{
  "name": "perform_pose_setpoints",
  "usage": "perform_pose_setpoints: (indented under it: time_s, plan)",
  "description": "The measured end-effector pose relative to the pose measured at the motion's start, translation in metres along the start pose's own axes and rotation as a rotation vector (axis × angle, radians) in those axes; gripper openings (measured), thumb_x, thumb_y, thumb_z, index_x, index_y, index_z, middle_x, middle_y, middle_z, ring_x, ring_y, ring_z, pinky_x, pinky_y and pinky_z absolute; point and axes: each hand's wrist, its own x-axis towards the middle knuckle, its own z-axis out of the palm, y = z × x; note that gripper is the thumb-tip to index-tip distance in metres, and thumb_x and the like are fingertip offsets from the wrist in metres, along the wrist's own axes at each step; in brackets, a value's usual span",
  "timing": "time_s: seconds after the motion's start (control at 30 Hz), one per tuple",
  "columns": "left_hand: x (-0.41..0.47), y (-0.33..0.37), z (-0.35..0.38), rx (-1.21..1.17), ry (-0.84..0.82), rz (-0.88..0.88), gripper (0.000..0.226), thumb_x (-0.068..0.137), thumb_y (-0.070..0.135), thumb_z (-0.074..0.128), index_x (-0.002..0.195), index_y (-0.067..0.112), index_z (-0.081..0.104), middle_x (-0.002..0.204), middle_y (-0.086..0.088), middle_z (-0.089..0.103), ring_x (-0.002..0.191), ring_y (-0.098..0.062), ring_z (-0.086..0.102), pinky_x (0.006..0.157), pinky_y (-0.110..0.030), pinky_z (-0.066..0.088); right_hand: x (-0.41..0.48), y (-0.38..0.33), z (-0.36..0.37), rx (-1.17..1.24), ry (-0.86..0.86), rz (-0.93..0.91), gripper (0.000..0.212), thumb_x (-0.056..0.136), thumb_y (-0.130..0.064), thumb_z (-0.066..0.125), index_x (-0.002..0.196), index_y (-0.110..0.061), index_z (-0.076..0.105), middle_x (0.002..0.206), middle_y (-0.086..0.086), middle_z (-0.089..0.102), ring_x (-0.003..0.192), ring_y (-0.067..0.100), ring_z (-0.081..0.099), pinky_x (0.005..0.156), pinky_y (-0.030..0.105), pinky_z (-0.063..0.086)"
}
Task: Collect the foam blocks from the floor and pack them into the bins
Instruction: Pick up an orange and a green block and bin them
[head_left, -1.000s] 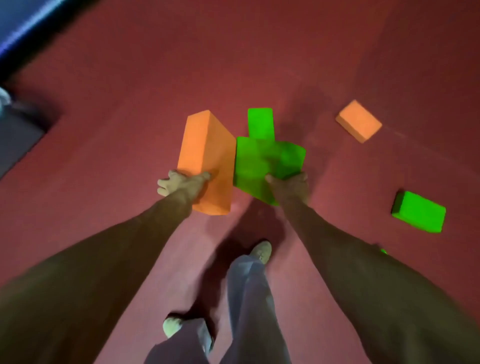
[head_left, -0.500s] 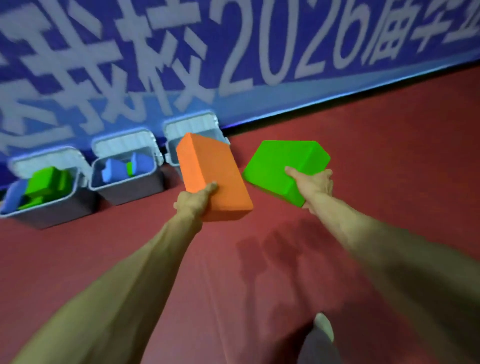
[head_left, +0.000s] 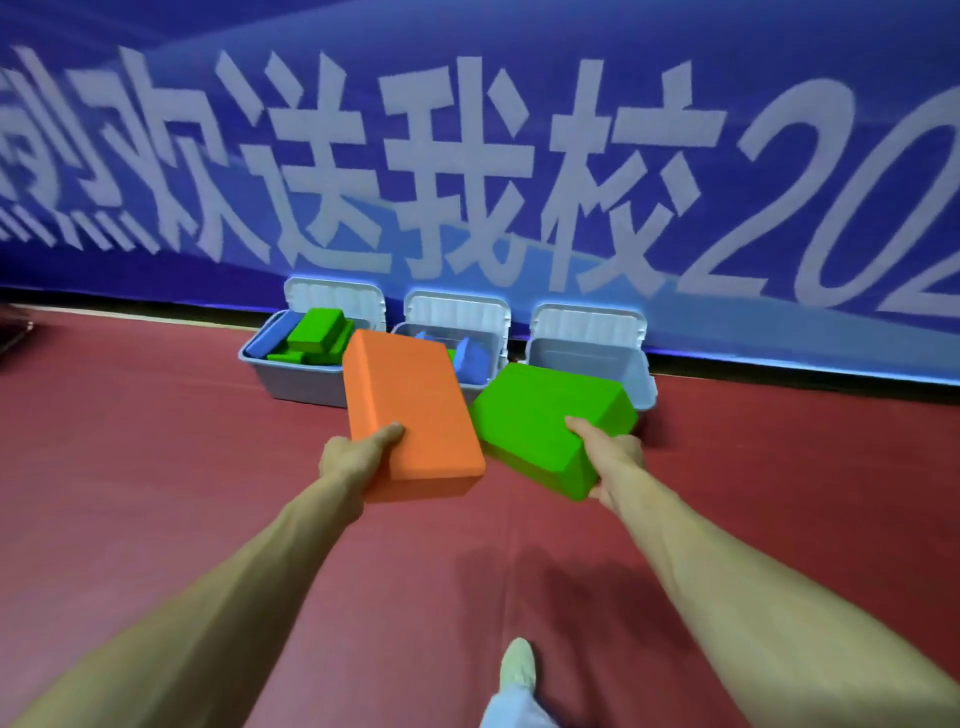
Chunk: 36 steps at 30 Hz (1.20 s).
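Head view: an orange foam block (head_left: 410, 410) is gripped at its near end by the left hand (head_left: 353, 457) and a green foam block (head_left: 545, 426) by the right hand (head_left: 613, 457), both held above the red floor (head_left: 156, 467) before three open bins (head_left: 291, 379).

1. The left hand (head_left: 358, 457) has raised the orange block (head_left: 410, 405) off the floor (head_left: 156, 467), thumb on top.
2. The right hand (head_left: 608, 457) has lifted the green block (head_left: 540, 421) too, and it now lies flatter.
3. The bins (head_left: 582, 356), recently left of the fingers, now stand straight beyond them, nearer.
4. The loose blocks beyond the right fingers have left view.
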Motion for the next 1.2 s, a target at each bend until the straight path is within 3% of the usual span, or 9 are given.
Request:
perform_pose_setpoints:
  time_s: [0.2,0.33,0.47,0.57,0.77,0.87,0.93,1.07,1.2]
  plan:
    - [0.126,0.058,0.030,0.104,0.051,-0.030,0.064,0.066,0.046,0.082,0.107,0.004,0.057,0.103,-0.014,0.064,0.094,-0.033,0.064,0.081,-0.044,0.056,0.116,-0.015,0.099,0.092,-0.073,0.112,0.132,-0.003,-0.050,0.088,0.120,-0.018,0.049,0.102,0.010,0.069,0.083,0.029,0.070,0.064,0.061,0.055]
    - [0.197,0.100,0.043,0.168,0.035,-0.017,0.061,0.068,0.047,0.081,0.104,0.001,0.062,0.101,-0.015,0.066,0.087,-0.030,0.064,0.065,-0.034,0.051,0.121,-0.077,0.148,0.150,-0.058,0.182,0.109,0.022,-0.046,0.091,0.119,-0.019,0.051,0.107,0.011,0.066,0.084,0.032,0.070,0.049,0.052,0.054]
    - [0.266,0.119,0.031,0.223,0.031,-0.032,0.063,0.067,0.049,0.081,0.104,0.003,0.062,0.101,-0.014,0.067,0.087,-0.030,0.065,0.064,-0.032,0.047,0.148,-0.106,0.214,0.039,-0.054,0.153,0.115,0.027,-0.063,0.083,0.126,-0.014,0.050,0.118,0.012,0.060,0.098,0.038,0.065,0.047,0.036,0.052]
    - [0.324,0.129,0.008,0.270,0.033,-0.079,0.063,0.061,0.053,0.082,0.099,0.006,0.063,0.096,-0.012,0.068,0.084,-0.028,0.065,0.068,-0.035,0.053,0.167,-0.120,0.278,0.070,-0.130,0.162,0.087,0.047,-0.042,0.090,0.122,-0.016,0.054,0.119,0.010,0.062,0.096,0.033,0.067,0.051,0.043,0.056]
    - [0.460,0.171,-0.041,0.340,-0.025,-0.058,0.079,0.039,0.066,0.073,0.096,0.013,0.066,0.092,-0.007,0.070,0.084,-0.028,0.067,0.081,-0.042,0.057,0.240,-0.132,0.395,0.025,-0.010,0.142,0.132,0.008,-0.045,0.088,0.127,-0.009,0.042,0.122,0.013,0.057,0.102,0.033,0.063,0.051,0.063,0.052]
    - [0.506,0.203,-0.045,0.332,-0.039,-0.038,0.063,0.059,0.056,0.078,0.099,0.009,0.065,0.097,-0.009,0.069,0.089,-0.028,0.066,0.085,-0.040,0.055,0.244,-0.166,0.437,0.098,0.046,0.152,0.131,0.010,-0.042,0.086,0.127,-0.009,0.038,0.126,0.013,0.053,0.105,0.034,0.061,0.051,0.065,0.051]
    - [0.535,0.223,-0.036,0.348,-0.052,-0.032,0.052,0.067,0.048,0.078,0.098,0.009,0.062,0.098,-0.008,0.067,0.091,-0.027,0.064,0.086,-0.036,0.053,0.249,-0.190,0.456,0.172,0.063,0.164,0.126,0.014,-0.037,0.087,0.128,-0.010,0.041,0.126,0.014,0.055,0.101,0.035,0.063,0.050,0.061,0.051]
    - [0.596,0.252,-0.002,0.393,-0.110,-0.042,0.076,0.046,0.057,0.074,0.103,0.007,0.064,0.093,-0.008,0.070,0.083,-0.026,0.067,0.072,-0.033,0.055,0.289,-0.226,0.478,0.234,0.134,0.214,0.096,0.053,-0.029,0.091,0.130,-0.009,0.038,0.132,0.013,0.052,0.104,0.037,0.062,0.050,0.051,0.055]
    - [0.653,0.270,0.050,0.412,-0.135,-0.089,0.057,0.059,0.045,0.080,0.098,0.004,0.068,0.090,-0.011,0.072,0.074,-0.024,0.068,0.059,-0.026,0.050,0.364,-0.232,0.491,0.302,0.168,0.318,0.074,0.069,-0.030,0.084,0.129,-0.008,0.045,0.129,0.016,0.055,0.101,0.038,0.063,0.054,0.046,0.055]
